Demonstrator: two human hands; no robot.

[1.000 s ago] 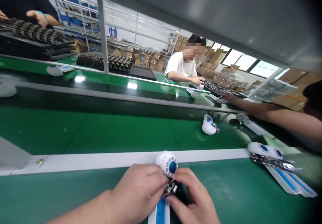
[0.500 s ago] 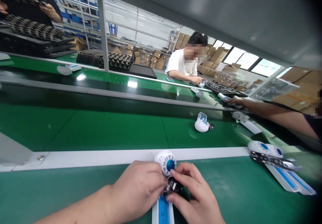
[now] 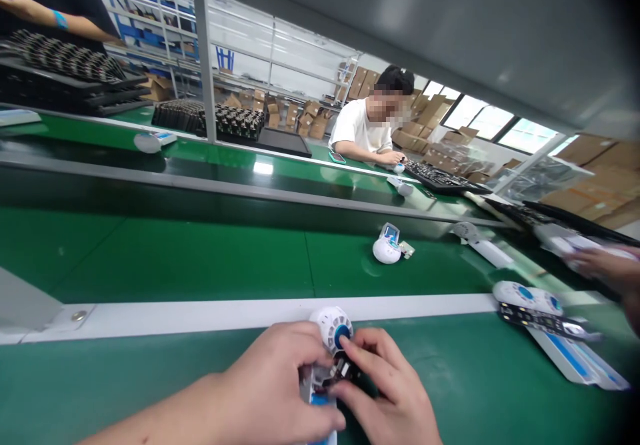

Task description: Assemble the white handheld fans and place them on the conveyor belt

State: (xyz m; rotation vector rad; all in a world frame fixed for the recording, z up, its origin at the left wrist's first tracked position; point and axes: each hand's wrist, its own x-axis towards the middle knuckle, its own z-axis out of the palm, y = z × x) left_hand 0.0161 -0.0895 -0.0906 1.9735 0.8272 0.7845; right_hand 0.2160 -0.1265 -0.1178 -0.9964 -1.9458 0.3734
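Well, two bare hands work at the near side of a green belt (image 3: 150, 391), just below its white rail (image 3: 200, 310). The left hand (image 3: 270, 385) is closed around a white handheld device (image 3: 330, 325), and the right hand (image 3: 387, 385) has its fingers shut on a small black circuit board (image 3: 341, 370). The device lies long ways, with its round head and blue button (image 3: 342, 335) pointing away from the person, up by the rail, and its long body coming back between the hands. The board sits between the hands, a bit nearer the right one. Off to the right, a second white device (image 3: 565, 358) lies on the belt with a black board (image 3: 545, 321) across it, near a co-worker's hand (image 3: 600, 261).
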